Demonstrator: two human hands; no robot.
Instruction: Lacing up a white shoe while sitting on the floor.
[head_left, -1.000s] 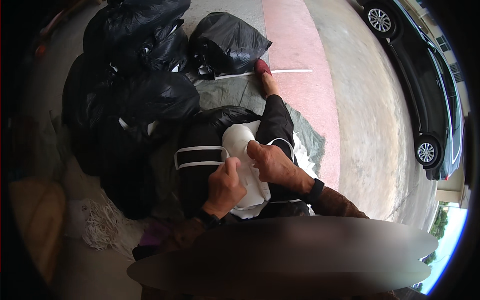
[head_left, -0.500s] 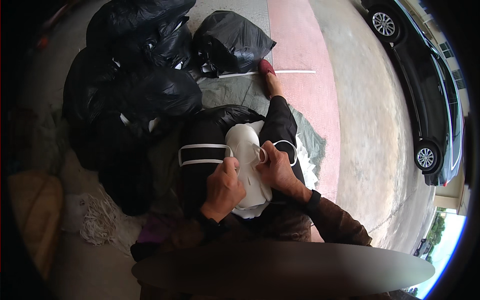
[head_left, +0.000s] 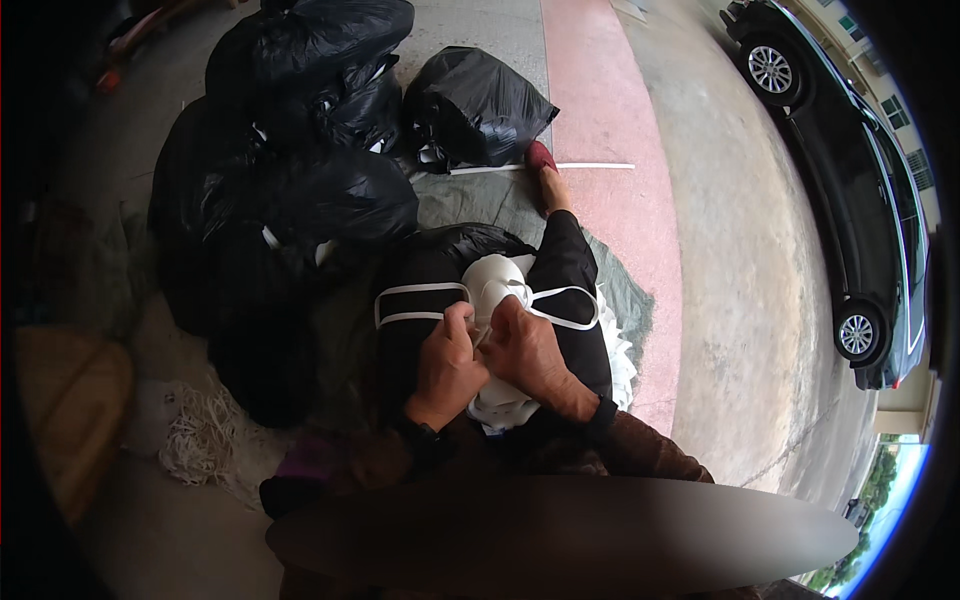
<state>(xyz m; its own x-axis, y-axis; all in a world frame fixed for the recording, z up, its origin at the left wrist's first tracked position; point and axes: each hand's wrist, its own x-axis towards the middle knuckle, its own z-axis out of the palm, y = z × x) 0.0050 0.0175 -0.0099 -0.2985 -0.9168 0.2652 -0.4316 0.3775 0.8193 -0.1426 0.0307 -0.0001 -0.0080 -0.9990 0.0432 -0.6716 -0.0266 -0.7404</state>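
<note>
On my lap lies a pale, rounded white piece (head_left: 492,278), partly covered by my hands. My left hand (head_left: 445,368) is closed in a pinch on a thin white strap, whose loop (head_left: 420,287) stretches left over my dark trouser leg. Close beside it, my right hand (head_left: 530,352) is also closed, pinching a white strap; another white loop (head_left: 578,326) spreads over the right leg. The fingertips nearly meet, and the exact spot they grip is hidden. More white pieces (head_left: 500,408) lie beneath my hands.
Several full black plastic bags (head_left: 330,190) pile up at the far left, with another black bag (head_left: 475,105) ahead. A tangle of white cords (head_left: 200,445) lies left, near a wooden board (head_left: 75,405). White pieces (head_left: 618,350) fan out beside my right leg. A dark car (head_left: 850,190) stands far right.
My hands have drawn together, the right one moving left to meet the left. The right loop now shows larger over the leg. The whole view has shifted slightly.
</note>
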